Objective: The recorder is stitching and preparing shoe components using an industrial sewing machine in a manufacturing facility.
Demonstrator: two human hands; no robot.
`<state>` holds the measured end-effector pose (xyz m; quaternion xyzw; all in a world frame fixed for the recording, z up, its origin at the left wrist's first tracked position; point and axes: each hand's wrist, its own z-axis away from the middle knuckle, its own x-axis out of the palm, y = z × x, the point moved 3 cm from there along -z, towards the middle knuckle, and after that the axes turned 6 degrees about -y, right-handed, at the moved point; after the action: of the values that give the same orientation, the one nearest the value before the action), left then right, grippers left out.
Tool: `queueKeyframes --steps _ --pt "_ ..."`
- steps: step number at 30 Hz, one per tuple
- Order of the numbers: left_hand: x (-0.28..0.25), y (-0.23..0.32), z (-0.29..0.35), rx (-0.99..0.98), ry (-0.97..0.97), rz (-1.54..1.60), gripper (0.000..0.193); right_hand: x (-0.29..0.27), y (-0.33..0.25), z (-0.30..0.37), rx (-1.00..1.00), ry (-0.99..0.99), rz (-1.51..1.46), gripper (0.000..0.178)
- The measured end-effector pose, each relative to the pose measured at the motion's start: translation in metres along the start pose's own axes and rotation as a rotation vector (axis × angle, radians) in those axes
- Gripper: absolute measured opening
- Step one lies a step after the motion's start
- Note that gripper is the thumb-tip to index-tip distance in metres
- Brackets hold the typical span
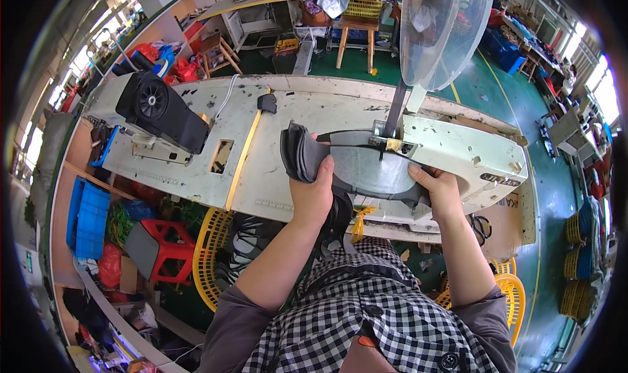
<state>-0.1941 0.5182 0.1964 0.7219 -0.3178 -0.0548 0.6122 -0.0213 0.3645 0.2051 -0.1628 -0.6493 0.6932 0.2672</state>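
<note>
My left hand is closed around a folded bundle of dark grey fabric pieces, thumb on top, fingers mostly hidden beneath. To its right, a curved light grey panel with dark edges lies under the head of a white machine. My right hand pinches the panel's right end between thumb and fingers. A dark metal part of the machine comes down onto the panel's far edge. Dark strips hang over the table edge below my left hand, near a yellow ribbon.
A large transparent disc stands behind the machine. On the worktable are a black-wheeled machine unit and a yellow strip. Scissors lie at the right. A yellow basket and red stool stand below left.
</note>
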Motion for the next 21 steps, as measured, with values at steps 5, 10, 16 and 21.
queueKeyframes --steps 5,10,16,21 --pt "0.001 -0.001 -0.011 -0.134 0.115 0.089 0.042 -0.003 0.004 -0.01 -0.036 0.155 -0.103 0.038" --pt "-0.019 0.008 0.036 -0.176 0.058 0.082 0.044 0.004 0.061 0.037 0.217 -0.364 -0.42 0.065" --pt "-0.009 0.048 0.067 0.012 -0.249 -0.157 0.048 0.086 0.043 0.093 0.128 -0.406 0.414 0.081" --pt "-0.01 0.085 0.047 0.233 -0.425 -0.865 0.044 0.047 -0.01 0.085 -0.023 -0.348 0.899 0.058"
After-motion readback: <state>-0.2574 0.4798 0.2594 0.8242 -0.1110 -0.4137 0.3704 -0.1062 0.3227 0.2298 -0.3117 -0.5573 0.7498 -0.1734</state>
